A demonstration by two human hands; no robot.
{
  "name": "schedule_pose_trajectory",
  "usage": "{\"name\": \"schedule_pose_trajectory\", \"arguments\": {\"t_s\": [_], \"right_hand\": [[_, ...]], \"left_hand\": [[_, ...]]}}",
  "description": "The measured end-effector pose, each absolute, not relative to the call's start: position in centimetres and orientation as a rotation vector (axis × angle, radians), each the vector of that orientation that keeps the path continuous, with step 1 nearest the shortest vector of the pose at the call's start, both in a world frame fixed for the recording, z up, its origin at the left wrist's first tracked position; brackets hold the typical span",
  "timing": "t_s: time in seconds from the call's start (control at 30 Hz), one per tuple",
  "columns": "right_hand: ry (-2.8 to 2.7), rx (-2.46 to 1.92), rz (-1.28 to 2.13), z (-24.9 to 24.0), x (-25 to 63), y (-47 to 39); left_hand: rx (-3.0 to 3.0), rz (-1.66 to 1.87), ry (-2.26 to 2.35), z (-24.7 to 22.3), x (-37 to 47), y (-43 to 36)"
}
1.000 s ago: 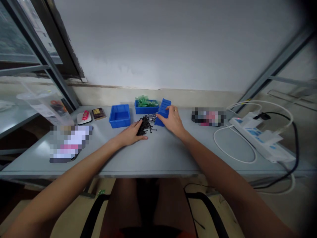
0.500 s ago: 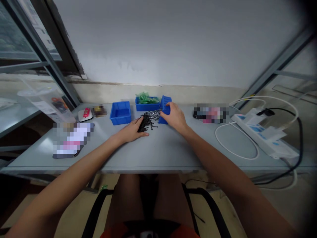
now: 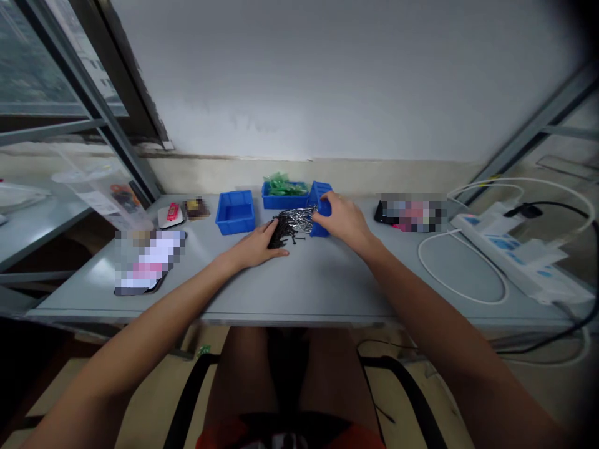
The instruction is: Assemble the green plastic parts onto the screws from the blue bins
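On the grey desk lies a pile of black screws (image 3: 284, 233), with silver screws (image 3: 300, 218) heaped against its right side. My left hand (image 3: 257, 246) rests on the desk with thumb and fingers apart, curved along the left edge of the black screws. A blue bin (image 3: 321, 226) is tipped on its side, its mouth facing left over the silver screws. My right hand (image 3: 345, 219) grips this bin by its right side, thumb and fingers around the rim. Part of the bin is hidden behind the hand.
An upright blue bin (image 3: 235, 213) stands left of the pile. Behind it, another blue bin (image 3: 285, 203) holds green plastic packets (image 3: 282, 185). A blurred phone (image 3: 156, 262) lies at left; a white power strip (image 3: 519, 255) with cables sits at right.
The camera view has shifted slightly, so everything appears farther right. More silver screws show at the tipped bin's mouth. Both hands keep nearly the same places.
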State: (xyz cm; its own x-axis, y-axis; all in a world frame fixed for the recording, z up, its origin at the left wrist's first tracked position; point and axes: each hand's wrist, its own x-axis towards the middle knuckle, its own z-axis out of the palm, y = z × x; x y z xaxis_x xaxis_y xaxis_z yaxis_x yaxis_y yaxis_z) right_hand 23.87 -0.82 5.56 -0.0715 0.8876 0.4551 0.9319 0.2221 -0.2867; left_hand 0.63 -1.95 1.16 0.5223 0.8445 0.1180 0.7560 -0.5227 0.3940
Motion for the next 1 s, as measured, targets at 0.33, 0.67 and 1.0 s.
{"name": "schedule_pose_trajectory", "arguments": {"t_s": [0.33, 0.67, 1.0], "right_hand": [[-2.209, -1.600, -0.070, 7.5, 25.7, -1.8], [-2.141, -1.777, -0.228, 7.2, 22.8, -4.1], [-2.236, -1.565, -0.651, 4.9, 19.2, -6.6]], "left_hand": [[2.485, 0.455, 1.315, 0.8, 0.6, -1.8], [2.504, 0.467, 1.320, 0.9, 0.7, -1.8], [2.569, 0.538, 1.277, 0.2, 0.9, -1.4]]}}
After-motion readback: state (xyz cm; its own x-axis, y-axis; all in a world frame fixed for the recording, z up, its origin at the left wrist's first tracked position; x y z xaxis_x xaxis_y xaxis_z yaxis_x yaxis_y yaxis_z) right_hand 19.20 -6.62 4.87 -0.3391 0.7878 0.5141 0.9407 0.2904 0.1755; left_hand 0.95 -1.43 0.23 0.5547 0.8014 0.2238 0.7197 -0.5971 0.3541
